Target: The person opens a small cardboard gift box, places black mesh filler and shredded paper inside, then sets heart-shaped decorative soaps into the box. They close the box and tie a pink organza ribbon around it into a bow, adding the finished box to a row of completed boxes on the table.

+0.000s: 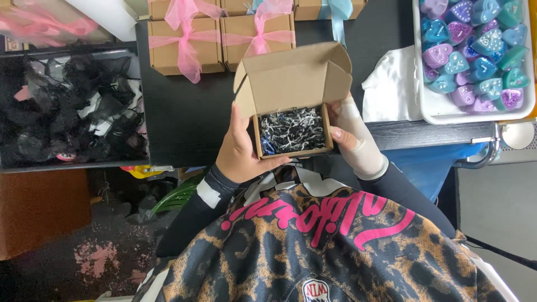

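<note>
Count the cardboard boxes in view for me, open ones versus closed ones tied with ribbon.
open box, held between left hand and right hand: 1
ribbon-tied boxes, closed, on the dark table; the back three are cut off by the frame edge: 5
Total: 6

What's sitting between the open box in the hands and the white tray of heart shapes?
In the head view, a white cloth lies on the dark table between the open cardboard box and the white tray.
</note>
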